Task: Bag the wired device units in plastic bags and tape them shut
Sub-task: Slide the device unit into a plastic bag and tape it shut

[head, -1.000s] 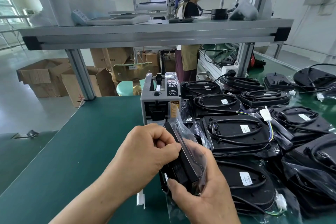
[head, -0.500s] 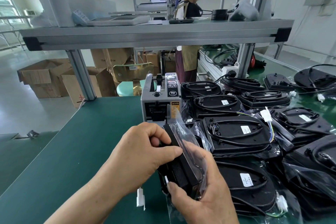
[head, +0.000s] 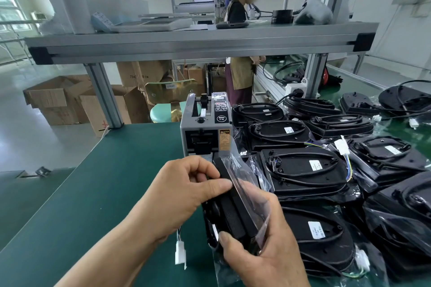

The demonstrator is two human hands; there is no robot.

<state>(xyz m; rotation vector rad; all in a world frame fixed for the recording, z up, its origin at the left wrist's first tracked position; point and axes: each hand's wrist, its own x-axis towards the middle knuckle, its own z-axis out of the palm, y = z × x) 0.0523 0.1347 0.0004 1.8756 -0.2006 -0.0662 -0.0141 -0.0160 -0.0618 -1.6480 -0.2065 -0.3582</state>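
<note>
green matting covers the worktable (head: 105, 182), where a grey tape dispenser machine (head: 205, 133) stands just behind the hands and a crowd of black bagged units with coiled cables (head: 303, 170) fills the right side. held on edge in front of the dispenser, the black flat wired device unit (head: 233, 214) sits partly inside a clear plastic bag (head: 254, 198). the left hand (head: 184, 196) pinches its upper edge between thumb and curled fingers; the right hand (head: 263, 254) grips the lower end, fingers wrapped behind, thumb on front. a white plug connector (head: 180, 251) shows below the left hand on thin wires. the hands hide much of the unit, and the bag's mouth is hard to make out.
</note>
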